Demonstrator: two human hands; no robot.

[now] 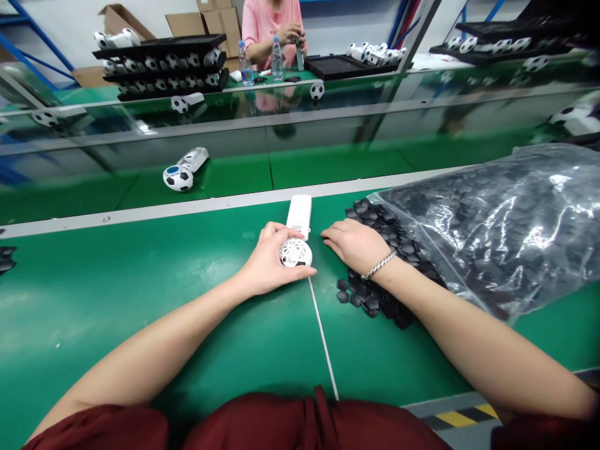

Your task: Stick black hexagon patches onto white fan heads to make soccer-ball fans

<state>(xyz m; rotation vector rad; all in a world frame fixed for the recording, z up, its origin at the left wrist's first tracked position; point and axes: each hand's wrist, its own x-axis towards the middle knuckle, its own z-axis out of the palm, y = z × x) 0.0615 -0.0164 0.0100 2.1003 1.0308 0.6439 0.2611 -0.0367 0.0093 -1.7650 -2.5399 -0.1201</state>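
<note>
My left hand (269,259) grips a white device by its round, openwork head (295,252), thumb on the near side and fingers on the far side. The device's flat white handle (299,215) points away from me across the green table. One dark patch shows on the near edge of the head. To the right, my right hand (354,242) hangs beside a heap of small black pentagon pieces (370,297). Its fingertips are drawn together, and whatever may be between them is hidden.
A clear plastic bag (506,231) full of black pieces lies on the right. Beyond the table's pale edge, a football-patterned device (180,175) rests on a green belt. Black trays (164,69) of similar devices stand opposite, near a person in pink (274,31) handling something.
</note>
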